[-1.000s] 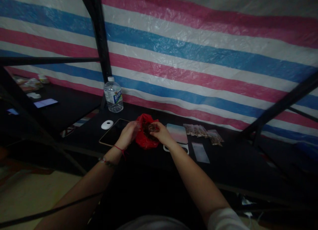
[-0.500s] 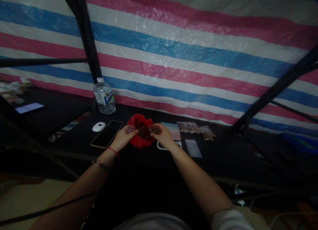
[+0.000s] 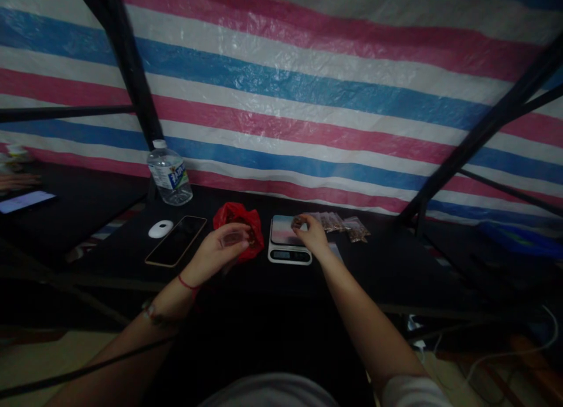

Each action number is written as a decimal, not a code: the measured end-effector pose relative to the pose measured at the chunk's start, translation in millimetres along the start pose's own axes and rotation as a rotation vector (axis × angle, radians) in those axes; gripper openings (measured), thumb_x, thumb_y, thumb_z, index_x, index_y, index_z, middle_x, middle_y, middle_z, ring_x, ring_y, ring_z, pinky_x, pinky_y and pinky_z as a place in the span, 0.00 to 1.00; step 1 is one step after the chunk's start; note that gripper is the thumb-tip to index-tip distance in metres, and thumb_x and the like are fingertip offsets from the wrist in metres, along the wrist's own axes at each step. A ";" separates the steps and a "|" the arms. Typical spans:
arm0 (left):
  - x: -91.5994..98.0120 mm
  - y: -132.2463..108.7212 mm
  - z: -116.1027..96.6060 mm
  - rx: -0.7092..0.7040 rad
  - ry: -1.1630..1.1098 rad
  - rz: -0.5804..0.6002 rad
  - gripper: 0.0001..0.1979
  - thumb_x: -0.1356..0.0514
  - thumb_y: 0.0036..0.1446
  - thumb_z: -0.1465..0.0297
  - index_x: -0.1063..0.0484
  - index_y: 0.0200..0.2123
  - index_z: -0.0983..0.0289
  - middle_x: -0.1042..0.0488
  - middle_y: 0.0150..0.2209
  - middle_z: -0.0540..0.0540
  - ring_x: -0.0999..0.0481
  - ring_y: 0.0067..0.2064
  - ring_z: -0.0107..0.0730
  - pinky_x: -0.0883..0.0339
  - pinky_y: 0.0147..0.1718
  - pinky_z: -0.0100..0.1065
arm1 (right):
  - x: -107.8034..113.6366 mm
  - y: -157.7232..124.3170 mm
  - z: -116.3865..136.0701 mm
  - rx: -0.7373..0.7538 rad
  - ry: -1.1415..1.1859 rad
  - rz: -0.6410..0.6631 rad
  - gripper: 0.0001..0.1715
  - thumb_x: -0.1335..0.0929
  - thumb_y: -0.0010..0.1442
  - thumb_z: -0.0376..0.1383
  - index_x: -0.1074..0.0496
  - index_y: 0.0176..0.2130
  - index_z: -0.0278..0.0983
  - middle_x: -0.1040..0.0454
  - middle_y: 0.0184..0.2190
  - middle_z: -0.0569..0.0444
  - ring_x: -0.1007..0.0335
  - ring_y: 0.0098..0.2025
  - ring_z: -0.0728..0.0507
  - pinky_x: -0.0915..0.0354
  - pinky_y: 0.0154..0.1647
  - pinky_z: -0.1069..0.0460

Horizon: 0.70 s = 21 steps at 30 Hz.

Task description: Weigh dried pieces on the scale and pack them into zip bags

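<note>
My left hand (image 3: 212, 253) is closed around a small clear plastic container (image 3: 230, 238), in front of a red plastic bag (image 3: 256, 220) with dark brown bits in it. Over the right side of a kitchen scale (image 3: 290, 256), my right hand (image 3: 317, 237) pinches a small clear cup (image 3: 298, 223) with brownish contents. Whether the cup touches the scale's plate, I cannot tell. Several small filled zip bags (image 3: 332, 221) lie just behind the right hand, with another filled zip bag (image 3: 357, 230) beside them. A flat clear bag (image 3: 336, 251) is partly hidden by my right wrist.
A phone (image 3: 176, 241), a white mouse-like object (image 3: 160, 229) and a large clear bottle (image 3: 170, 178) stand or lie on the left. Black metal posts (image 3: 132, 73) rise at both sides before a striped sheet (image 3: 281, 102). Another person's hand (image 3: 17, 182) is near a lit phone (image 3: 27, 202).
My right hand has moved from the red bag to over the scale with its cup. My left hand has shifted slightly left, still holding the clear container. The view has turned a little right.
</note>
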<state>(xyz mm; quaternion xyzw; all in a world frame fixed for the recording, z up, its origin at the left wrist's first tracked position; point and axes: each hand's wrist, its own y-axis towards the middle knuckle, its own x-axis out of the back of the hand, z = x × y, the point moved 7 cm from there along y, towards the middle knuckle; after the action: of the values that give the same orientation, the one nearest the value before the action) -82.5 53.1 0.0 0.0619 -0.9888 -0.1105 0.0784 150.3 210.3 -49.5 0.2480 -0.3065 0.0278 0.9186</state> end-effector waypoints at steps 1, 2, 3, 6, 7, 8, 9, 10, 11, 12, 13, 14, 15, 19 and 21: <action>-8.3 -2.7 -1.2 0.011 -0.022 0.053 0.24 0.33 0.45 0.59 0.28 0.43 0.64 0.24 0.41 0.58 0.25 0.43 0.40 0.32 0.45 0.40 | 0.0 0.7 -5.0 -0.010 -0.036 0.010 0.22 0.29 0.47 0.34 0.27 0.45 0.37 0.23 0.42 0.49 0.28 0.45 0.40 0.35 0.51 0.44; -15.7 -5.0 -1.4 0.016 -0.037 0.098 0.23 0.32 0.45 0.59 0.28 0.43 0.64 0.24 0.40 0.58 0.25 0.42 0.39 0.32 0.46 0.40 | -1.3 0.7 -9.2 -0.023 -0.075 0.029 0.21 0.29 0.48 0.34 0.27 0.44 0.37 0.23 0.42 0.49 0.28 0.45 0.40 0.36 0.52 0.44; -22.3 -6.7 -0.3 0.019 -0.049 0.133 0.23 0.32 0.45 0.60 0.28 0.43 0.64 0.24 0.39 0.57 0.25 0.42 0.38 0.33 0.46 0.40 | -3.3 0.0 -12.4 -0.036 -0.116 0.048 0.20 0.29 0.48 0.35 0.26 0.44 0.37 0.23 0.42 0.49 0.29 0.46 0.39 0.37 0.53 0.43; -36.6 -9.1 8.4 0.039 -0.109 0.192 0.21 0.32 0.45 0.61 0.28 0.41 0.64 0.25 0.38 0.56 0.26 0.40 0.36 0.33 0.45 0.39 | -6.5 -4.6 -12.8 -0.053 -0.204 0.076 0.23 0.27 0.47 0.37 0.26 0.45 0.37 0.26 0.47 0.46 0.34 0.54 0.36 0.43 0.58 0.39; -40.1 -9.6 12.2 0.051 -0.143 0.203 0.20 0.32 0.45 0.62 0.29 0.41 0.64 0.25 0.37 0.55 0.26 0.40 0.35 0.34 0.45 0.38 | -4.7 -7.2 -9.0 -0.050 -0.211 0.062 0.27 0.27 0.46 0.37 0.27 0.47 0.37 0.29 0.50 0.45 0.37 0.57 0.35 0.45 0.60 0.38; -43.4 -10.1 15.8 0.066 -0.183 0.217 0.20 0.31 0.45 0.63 0.29 0.40 0.64 0.25 0.37 0.54 0.26 0.40 0.34 0.34 0.44 0.37 | -0.9 -10.5 -2.8 -0.042 -0.203 0.034 0.30 0.26 0.45 0.38 0.29 0.50 0.37 0.32 0.53 0.44 0.41 0.59 0.34 0.47 0.61 0.37; -46.6 -10.9 18.8 0.080 -0.229 0.234 0.20 0.31 0.45 0.63 0.29 0.40 0.64 0.26 0.36 0.54 0.27 0.40 0.33 0.35 0.44 0.36 | 4.5 -15.0 6.1 -0.024 -0.178 0.000 0.33 0.26 0.46 0.38 0.30 0.52 0.37 0.35 0.56 0.43 0.44 0.61 0.34 0.49 0.62 0.36; -50.0 -11.9 21.3 0.095 -0.279 0.256 0.19 0.31 0.45 0.64 0.29 0.40 0.64 0.26 0.36 0.53 0.27 0.39 0.32 0.35 0.43 0.34 | 10.5 -20.7 17.7 0.004 -0.138 -0.028 0.34 0.27 0.47 0.38 0.32 0.54 0.38 0.37 0.58 0.43 0.46 0.62 0.34 0.50 0.63 0.36; -53.6 -13.3 23.3 0.110 -0.335 0.281 0.19 0.31 0.45 0.64 0.29 0.41 0.64 0.26 0.35 0.53 0.27 0.38 0.31 0.36 0.42 0.33 | 16.3 -27.6 31.9 0.046 -0.086 -0.039 0.32 0.28 0.50 0.37 0.32 0.54 0.39 0.39 0.59 0.43 0.46 0.63 0.35 0.50 0.63 0.37; -57.9 -15.1 25.0 0.129 -0.395 0.313 0.19 0.31 0.46 0.64 0.29 0.41 0.64 0.27 0.35 0.53 0.28 0.38 0.30 0.36 0.40 0.32 | 20.6 -35.6 48.6 0.105 -0.024 -0.017 0.28 0.29 0.52 0.37 0.32 0.53 0.40 0.39 0.59 0.44 0.46 0.63 0.37 0.50 0.63 0.38; -63.0 -17.4 26.6 0.152 -0.456 0.352 0.19 0.32 0.46 0.64 0.29 0.41 0.65 0.27 0.34 0.53 0.28 0.37 0.30 0.36 0.39 0.31 | 22.3 -44.7 67.0 0.176 0.040 0.050 0.23 0.31 0.55 0.37 0.31 0.51 0.41 0.39 0.59 0.45 0.45 0.62 0.38 0.49 0.63 0.40; -68.5 -20.2 28.0 0.177 -0.516 0.392 0.19 0.32 0.47 0.64 0.28 0.41 0.65 0.27 0.34 0.53 0.28 0.36 0.30 0.36 0.38 0.31 | 22.4 -54.7 84.9 0.237 0.098 0.142 0.18 0.31 0.57 0.37 0.29 0.49 0.41 0.39 0.59 0.46 0.45 0.62 0.40 0.48 0.63 0.41; -75.0 -23.5 29.6 0.206 -0.570 0.439 0.19 0.32 0.47 0.63 0.28 0.41 0.66 0.27 0.34 0.54 0.28 0.36 0.30 0.36 0.38 0.31 | 21.8 -64.9 101.1 0.282 0.143 0.238 0.14 0.32 0.59 0.37 0.28 0.46 0.41 0.38 0.59 0.47 0.44 0.62 0.40 0.47 0.63 0.42; -98.0 -38.1 38.4 0.321 -0.742 0.570 0.20 0.33 0.48 0.64 0.27 0.43 0.67 0.25 0.37 0.57 0.26 0.36 0.32 0.35 0.37 0.32 | 13.3 -98.1 141.6 0.406 0.179 0.583 0.08 0.31 0.59 0.34 0.24 0.40 0.41 0.35 0.57 0.50 0.42 0.61 0.42 0.46 0.62 0.44; -105.0 -44.6 44.4 0.384 -0.783 0.606 0.18 0.35 0.50 0.63 0.27 0.43 0.68 0.24 0.34 0.57 0.25 0.33 0.32 0.34 0.33 0.31 | 10.4 -103.4 145.3 0.413 0.175 0.654 0.06 0.31 0.57 0.32 0.23 0.35 0.40 0.33 0.55 0.51 0.39 0.59 0.43 0.44 0.60 0.45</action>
<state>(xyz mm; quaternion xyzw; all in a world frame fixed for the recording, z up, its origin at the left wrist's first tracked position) 17.5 33.9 -67.7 -0.2591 -0.9201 0.0852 -0.2813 99.9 50.0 11.2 0.3135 -0.2778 0.4012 0.8146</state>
